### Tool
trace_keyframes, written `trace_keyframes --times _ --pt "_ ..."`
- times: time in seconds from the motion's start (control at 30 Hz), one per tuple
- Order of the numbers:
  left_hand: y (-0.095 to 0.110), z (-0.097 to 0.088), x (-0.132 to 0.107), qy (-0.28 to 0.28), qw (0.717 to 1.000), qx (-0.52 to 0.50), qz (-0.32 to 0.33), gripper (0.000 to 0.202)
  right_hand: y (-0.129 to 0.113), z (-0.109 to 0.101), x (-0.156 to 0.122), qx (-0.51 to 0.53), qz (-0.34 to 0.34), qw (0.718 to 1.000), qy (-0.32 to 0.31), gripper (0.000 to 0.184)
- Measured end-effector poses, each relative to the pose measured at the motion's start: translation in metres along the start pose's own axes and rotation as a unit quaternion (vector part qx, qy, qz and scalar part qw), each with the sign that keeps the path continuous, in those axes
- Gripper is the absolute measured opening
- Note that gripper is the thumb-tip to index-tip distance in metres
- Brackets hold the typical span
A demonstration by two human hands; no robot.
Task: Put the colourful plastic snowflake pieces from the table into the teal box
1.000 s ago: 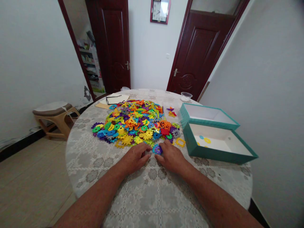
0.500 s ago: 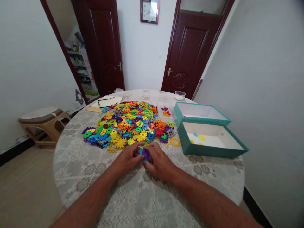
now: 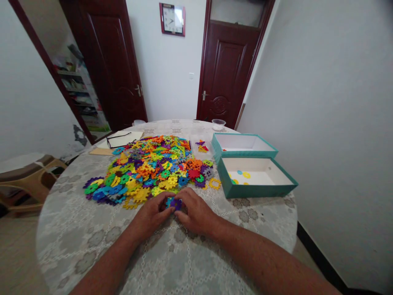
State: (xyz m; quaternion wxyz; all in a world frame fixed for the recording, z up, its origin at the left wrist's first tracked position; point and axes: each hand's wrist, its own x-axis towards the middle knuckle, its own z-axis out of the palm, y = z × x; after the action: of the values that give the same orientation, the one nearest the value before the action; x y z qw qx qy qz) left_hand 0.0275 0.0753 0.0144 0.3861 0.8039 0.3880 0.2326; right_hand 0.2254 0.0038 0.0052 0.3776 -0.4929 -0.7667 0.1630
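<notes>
A heap of colourful plastic snowflake pieces (image 3: 147,168) lies on the round table (image 3: 76,246). Just in front of the heap, my left hand (image 3: 153,215) and my right hand (image 3: 194,212) meet, fingers pinched together around a small cluster of blue and purple pieces (image 3: 173,203). Both hands rest low on the patterned tablecloth. Part of the cluster is hidden by my fingers.
Two teal box halves (image 3: 254,192) stand at the right, the nearer one holding a few pieces. A loose yellow ring piece (image 3: 214,183) lies beside it. Glasses on paper (image 3: 118,138) and a small clear bowl (image 3: 218,123) sit at the far edge. A stool (image 3: 27,176) stands left.
The camera view has swung to the right, so everything shifts left in the picture. My two hands have closed together on the blue and purple pieces and drawn slightly away from the heap.
</notes>
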Motion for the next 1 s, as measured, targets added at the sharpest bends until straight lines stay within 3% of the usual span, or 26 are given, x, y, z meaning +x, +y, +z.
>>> trace_keyframes --times 0.3,0.43,0.63,0.73,0.83,1.0 --pt "-0.005 0.000 -0.002 -0.031 0.999 -0.029 0.025 0.038 0.004 0.003 0.000 -0.026 0.050 0.998 -0.015 0.034" --pt "-0.001 0.001 -0.004 -0.034 0.998 -0.047 0.018 0.040 0.007 0.005 0.000 -0.029 0.065 0.997 0.007 0.025" --pt "-0.002 0.005 -0.004 -0.014 0.999 -0.048 0.015 0.036 0.009 -0.001 0.002 -0.041 0.041 0.998 0.006 0.015" --pt "-0.005 0.007 -0.004 -0.003 0.999 -0.044 0.024 0.033 0.005 -0.018 0.003 -0.056 0.013 0.998 0.027 0.015" --pt "-0.005 0.008 -0.005 0.008 0.999 -0.023 0.026 0.023 0.003 -0.050 0.005 -0.110 -0.027 0.990 0.086 0.018" --pt "-0.003 0.008 -0.007 0.015 0.999 0.015 0.044 0.016 0.023 -0.113 0.005 -0.275 -0.019 0.931 0.237 0.022"
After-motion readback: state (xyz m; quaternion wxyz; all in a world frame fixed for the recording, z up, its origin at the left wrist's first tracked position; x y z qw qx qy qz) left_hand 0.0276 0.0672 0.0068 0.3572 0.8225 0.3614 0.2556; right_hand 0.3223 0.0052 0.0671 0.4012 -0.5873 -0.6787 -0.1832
